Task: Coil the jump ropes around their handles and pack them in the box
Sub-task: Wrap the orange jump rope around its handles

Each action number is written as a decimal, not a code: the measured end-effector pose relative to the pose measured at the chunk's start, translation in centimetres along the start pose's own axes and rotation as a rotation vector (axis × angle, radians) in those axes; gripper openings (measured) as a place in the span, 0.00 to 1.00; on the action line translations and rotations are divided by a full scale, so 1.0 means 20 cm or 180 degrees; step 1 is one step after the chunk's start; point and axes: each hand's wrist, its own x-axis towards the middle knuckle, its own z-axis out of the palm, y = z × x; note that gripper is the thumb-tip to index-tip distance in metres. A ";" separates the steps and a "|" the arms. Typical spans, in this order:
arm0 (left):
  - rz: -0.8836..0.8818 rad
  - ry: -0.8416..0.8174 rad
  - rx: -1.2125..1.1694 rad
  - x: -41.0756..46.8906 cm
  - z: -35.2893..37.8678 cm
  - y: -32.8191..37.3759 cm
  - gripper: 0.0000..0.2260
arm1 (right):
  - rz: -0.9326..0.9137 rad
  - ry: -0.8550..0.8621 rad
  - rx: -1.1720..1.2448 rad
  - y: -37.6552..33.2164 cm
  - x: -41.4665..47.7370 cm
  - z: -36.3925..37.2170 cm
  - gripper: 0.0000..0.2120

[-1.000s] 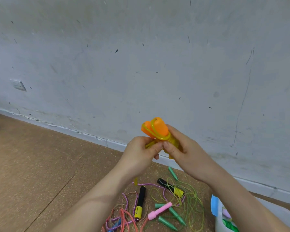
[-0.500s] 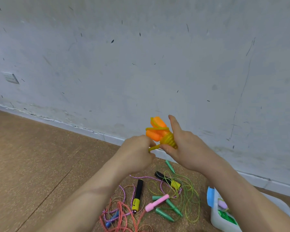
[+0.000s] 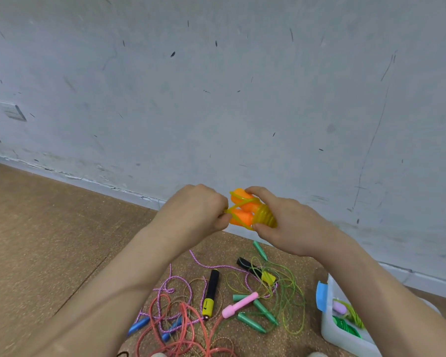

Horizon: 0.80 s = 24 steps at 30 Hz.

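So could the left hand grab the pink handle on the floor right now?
Probably not yet. The left hand pinches the yellow rope by the orange handles, so it is busy. The pink handle lies uncovered below it, so once free, likely yes.

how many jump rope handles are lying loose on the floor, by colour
green handles: 4
black-and-yellow handles: 2
blue handles: 2
pink handle: 1
total: 9
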 end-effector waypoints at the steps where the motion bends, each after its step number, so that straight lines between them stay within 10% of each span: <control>1: 0.0046 0.0102 -0.0039 0.00 0.00 0.00 0.16 | 0.0003 -0.0038 0.0019 -0.01 0.00 0.00 0.29; 8: 0.0227 0.0984 -0.0478 0.01 0.07 0.00 0.19 | -0.0183 -0.0080 0.0382 -0.06 -0.01 0.02 0.21; 19: -0.1812 0.0334 -0.3828 0.04 0.02 0.13 0.14 | 0.0134 0.0328 -0.0006 -0.10 0.01 0.07 0.24; 24: -0.0861 0.0116 -0.2355 0.01 0.00 0.05 0.10 | 0.0143 0.0292 -0.0317 -0.04 0.02 0.01 0.21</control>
